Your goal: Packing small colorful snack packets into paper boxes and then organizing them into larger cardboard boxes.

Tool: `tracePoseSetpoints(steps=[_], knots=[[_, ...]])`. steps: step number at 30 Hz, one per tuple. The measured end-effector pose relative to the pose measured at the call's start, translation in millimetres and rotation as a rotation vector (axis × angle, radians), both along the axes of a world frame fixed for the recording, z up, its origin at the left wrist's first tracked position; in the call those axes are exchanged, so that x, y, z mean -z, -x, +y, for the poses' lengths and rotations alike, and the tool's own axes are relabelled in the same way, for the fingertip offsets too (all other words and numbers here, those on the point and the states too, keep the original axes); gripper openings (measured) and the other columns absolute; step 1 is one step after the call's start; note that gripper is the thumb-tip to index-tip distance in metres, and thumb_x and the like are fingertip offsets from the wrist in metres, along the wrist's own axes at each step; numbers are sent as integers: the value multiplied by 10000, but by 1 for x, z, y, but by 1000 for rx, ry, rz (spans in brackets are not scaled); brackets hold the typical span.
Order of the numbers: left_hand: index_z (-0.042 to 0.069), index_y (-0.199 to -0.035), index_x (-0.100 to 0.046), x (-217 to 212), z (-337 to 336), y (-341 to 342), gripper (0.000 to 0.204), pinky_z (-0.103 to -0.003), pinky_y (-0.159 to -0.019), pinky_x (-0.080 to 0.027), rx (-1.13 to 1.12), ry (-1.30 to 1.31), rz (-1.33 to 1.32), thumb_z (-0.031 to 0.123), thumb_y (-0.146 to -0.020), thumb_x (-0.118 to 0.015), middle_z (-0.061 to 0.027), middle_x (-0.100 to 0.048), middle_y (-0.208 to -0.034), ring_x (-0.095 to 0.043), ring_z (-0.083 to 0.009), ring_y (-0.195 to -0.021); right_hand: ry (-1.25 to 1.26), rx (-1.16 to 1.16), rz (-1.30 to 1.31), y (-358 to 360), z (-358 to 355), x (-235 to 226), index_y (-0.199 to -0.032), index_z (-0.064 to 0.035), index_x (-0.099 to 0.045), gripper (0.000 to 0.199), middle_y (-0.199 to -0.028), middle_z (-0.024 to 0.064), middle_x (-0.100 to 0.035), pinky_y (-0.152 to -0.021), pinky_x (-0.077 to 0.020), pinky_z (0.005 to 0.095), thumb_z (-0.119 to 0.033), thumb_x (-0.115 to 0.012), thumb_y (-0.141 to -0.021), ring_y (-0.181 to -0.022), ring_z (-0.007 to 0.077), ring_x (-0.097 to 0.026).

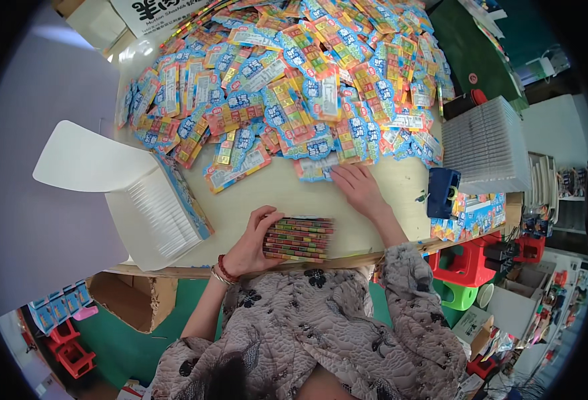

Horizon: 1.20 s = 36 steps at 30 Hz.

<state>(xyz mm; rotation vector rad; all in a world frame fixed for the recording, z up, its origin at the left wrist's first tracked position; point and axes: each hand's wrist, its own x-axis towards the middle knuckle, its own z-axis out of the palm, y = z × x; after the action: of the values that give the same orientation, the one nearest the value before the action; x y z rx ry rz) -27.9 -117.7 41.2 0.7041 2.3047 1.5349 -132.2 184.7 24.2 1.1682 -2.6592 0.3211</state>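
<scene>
My left hand [254, 241] rests on the left end of a neat stack of flat colourful packets [300, 238] near the table's front edge, gripping it. My right hand [358, 189] reaches forward with fingers spread flat on a packet [315, 167] at the near edge of a big loose heap of blue, yellow and orange packets [287, 80]. The heap covers the far half of the wooden table [287, 193].
An open white cardboard box [154, 213] with a raised flap sits at the left. A stack of clear trays [486, 143] and a blue tape dispenser [443, 192] stand at the right. Red and green stools and boxes crowd the floor.
</scene>
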Motion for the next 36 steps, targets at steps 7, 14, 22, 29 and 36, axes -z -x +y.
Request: tracePoseSetpoints(steps=[7,14,22,29,36], knots=[[101,-1484,-59,-1,7,-3,1205,-415,-1065,-336,-110,-51,121,119,-578,-852,-219,-120,-1486,-328,-389,-1296,448,36,-914,-40,-48,-40,-1021,-78,-645,183,-944,84,-650,-773,-481,372,-138,-609,-852,-889,293,-611],[101,-1470,138,27,15,-9,1326,-400,-1030,-376,-142,-213,-27,132,-605,-868,-173,-226,-1430,-384,-299,-1262,1153,250,-1051,-86,-30,-5,-1448,-16,-240,769,-1417,145,-407,-1105,-209,351,-602,-215,-952,-1295,217,-368],[92,-1469,131,11,12,-6,1342,-388,-1021,-383,-230,-65,69,172,-596,-885,-172,-175,-1461,-384,-295,-1259,1264,327,-939,-108,-73,-17,-1473,7,-99,1006,-1529,139,-131,-1114,-148,367,-762,-255,-844,-1389,240,-164],[39,-1466,-26,21,3,6,1265,-426,-1091,-285,-218,-16,82,234,-564,-891,-205,-207,-1435,-232,-364,-1337,1155,248,-949,-97,-71,5,-1477,4,-61,916,-1541,152,-106,-1134,-112,367,-686,-239,-901,-1418,249,-122],[50,-1463,-81,18,2,8,1227,-410,-1091,-303,-210,33,115,233,-562,-894,-184,-189,-1431,-269,-348,-1327,1322,93,-1226,-86,-45,5,-1463,-21,-199,818,-1499,159,-254,-1135,-148,387,-538,-492,-902,-1402,249,-203]])
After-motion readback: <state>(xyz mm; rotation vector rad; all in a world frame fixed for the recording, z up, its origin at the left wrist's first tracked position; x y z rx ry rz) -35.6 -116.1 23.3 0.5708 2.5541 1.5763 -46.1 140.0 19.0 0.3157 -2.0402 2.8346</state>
